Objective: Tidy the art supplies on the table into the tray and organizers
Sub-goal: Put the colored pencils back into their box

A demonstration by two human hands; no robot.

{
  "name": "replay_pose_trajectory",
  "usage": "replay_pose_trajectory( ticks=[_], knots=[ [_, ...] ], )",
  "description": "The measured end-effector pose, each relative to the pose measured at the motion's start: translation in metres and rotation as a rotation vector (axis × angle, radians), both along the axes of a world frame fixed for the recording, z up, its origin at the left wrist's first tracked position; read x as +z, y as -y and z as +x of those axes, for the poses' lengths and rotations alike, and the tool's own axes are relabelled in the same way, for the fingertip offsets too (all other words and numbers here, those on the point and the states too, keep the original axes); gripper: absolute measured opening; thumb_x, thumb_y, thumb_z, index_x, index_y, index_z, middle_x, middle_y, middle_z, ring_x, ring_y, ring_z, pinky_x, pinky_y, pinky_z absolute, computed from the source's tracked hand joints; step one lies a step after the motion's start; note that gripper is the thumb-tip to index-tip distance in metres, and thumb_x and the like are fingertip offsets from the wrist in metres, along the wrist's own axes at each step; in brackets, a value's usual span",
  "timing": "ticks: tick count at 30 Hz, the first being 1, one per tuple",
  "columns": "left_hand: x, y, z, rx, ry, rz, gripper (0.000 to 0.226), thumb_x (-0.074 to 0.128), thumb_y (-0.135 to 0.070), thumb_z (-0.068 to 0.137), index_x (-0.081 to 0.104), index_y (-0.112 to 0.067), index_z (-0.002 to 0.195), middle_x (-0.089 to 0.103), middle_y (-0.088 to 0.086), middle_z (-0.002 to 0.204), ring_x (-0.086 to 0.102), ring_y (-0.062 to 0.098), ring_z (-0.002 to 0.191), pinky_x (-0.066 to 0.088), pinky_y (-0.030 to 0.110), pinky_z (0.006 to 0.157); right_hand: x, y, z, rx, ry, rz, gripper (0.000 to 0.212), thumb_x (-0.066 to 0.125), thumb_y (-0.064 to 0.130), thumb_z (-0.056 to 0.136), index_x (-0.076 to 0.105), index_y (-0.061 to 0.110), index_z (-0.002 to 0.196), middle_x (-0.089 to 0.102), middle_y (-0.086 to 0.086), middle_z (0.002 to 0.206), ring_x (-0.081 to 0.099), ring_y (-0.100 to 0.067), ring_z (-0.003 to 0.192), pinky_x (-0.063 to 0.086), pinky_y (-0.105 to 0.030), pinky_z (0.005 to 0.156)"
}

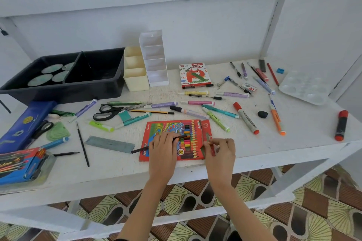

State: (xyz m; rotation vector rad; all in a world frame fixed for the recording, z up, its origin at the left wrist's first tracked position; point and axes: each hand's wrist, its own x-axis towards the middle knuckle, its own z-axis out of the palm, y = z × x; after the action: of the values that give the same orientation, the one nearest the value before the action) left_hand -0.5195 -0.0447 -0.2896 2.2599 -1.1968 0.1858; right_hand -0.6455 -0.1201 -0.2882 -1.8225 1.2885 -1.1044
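A red box of colour pens [177,139] lies flat near the table's front edge, its flap open at the right. My left hand [163,149] rests on the box and is shut on a dark pen [179,137] lying across the box. At the box's right end, my right hand [220,150] pinches the red flap [208,135]. Markers, highlighters and pencils lie scattered over the table [254,148]. The black two-part tray [78,84] stands at the back left, with the cream organizer [135,76] and the white organizer [154,60] beside it.
Black-handled scissors [109,112], a grey ruler [110,144] and a blue pencil case [25,123] lie left of the box. An oil pastels box [194,75] and a clear paint palette [303,87] sit at the back right. A red-and-black marker [341,125] lies near the right edge.
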Motion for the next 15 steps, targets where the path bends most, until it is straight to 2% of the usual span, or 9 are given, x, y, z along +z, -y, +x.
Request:
replay_pose_trajectory(
  ticks=[2, 4, 8, 10, 12, 15],
  knots=[
    [0.001, 0.0, 0.0, 0.001, -0.002, -0.005, 0.017, 0.048, -0.023, 0.096, 0.059, -0.018, 0.109, 0.06, -0.001, 0.109, 0.052, 0.019, 0.105, 0.037, 0.035, 0.09, -0.004, -0.004, -0.002, -0.005, -0.045, -0.119, 0.02, 0.062, 0.01, 0.087, 0.063, 0.006, 0.107, 0.047, -0.001, 0.105, 0.046, -0.012, 0.097, 0.054, -0.039, 0.074],
    [0.0, 0.0, 0.0, 0.002, -0.004, -0.008, 0.017, 0.049, -0.023, 0.096, 0.059, -0.018, 0.109, 0.06, -0.001, 0.11, 0.052, 0.019, 0.105, 0.038, 0.035, 0.09, -0.007, -0.007, -0.006, 0.019, -0.137, -0.26, 0.023, 0.062, 0.003, 0.085, 0.066, 0.002, 0.107, 0.054, -0.008, 0.103, 0.04, -0.013, 0.095, 0.053, -0.04, 0.071],
    [0.0, 0.001, 0.0, 0.005, -0.004, -0.008, 0.019, 0.048, -0.024, 0.096, 0.06, -0.018, 0.11, 0.06, -0.001, 0.111, 0.052, 0.019, 0.107, 0.037, 0.034, 0.091, -0.008, -0.011, -0.008, 0.066, -0.24, -0.401, 0.027, 0.064, 0.004, 0.079, 0.07, 0.006, 0.106, 0.057, -0.009, 0.104, 0.04, -0.02, 0.095, 0.049, -0.037, 0.069],
    [0.0, 0.001, 0.0, -0.001, -0.009, -0.015, 0.019, 0.048, -0.025, 0.096, 0.06, -0.018, 0.11, 0.06, -0.001, 0.112, 0.051, 0.018, 0.107, 0.036, 0.033, 0.091, -0.008, -0.012, -0.008, 0.101, -0.248, -0.377, 0.028, 0.064, 0.006, 0.079, 0.069, 0.007, 0.107, 0.056, -0.006, 0.106, 0.038, -0.019, 0.097, 0.049, -0.039, 0.07],
    [0.0, 0.0, 0.001, -0.009, 0.0, -0.031, 0.018, 0.05, -0.024, 0.095, 0.061, -0.019, 0.108, 0.061, -0.001, 0.11, 0.053, 0.019, 0.106, 0.036, 0.032, 0.089, -0.005, -0.011, -0.008, 0.138, -0.243, -0.266, 0.03, 0.057, 0.015, 0.084, 0.066, 0.01, 0.112, 0.053, -0.002, 0.106, 0.036, -0.015, 0.097, 0.045, -0.04, 0.076],
    [-0.001, 0.0, 0.003, -0.025, 0.008, -0.073, 0.014, 0.057, -0.019, 0.092, 0.064, -0.018, 0.104, 0.061, 0.001, 0.107, 0.055, 0.021, 0.102, 0.036, 0.031, 0.085, 0.008, -0.005, -0.011, 0.185, -0.092, -0.054, 0.032, 0.055, 0.021, 0.091, 0.053, 0.018, 0.123, 0.046, 0.005, 0.104, 0.035, -0.01, 0.097, 0.039, -0.029, 0.083]
  ],
)
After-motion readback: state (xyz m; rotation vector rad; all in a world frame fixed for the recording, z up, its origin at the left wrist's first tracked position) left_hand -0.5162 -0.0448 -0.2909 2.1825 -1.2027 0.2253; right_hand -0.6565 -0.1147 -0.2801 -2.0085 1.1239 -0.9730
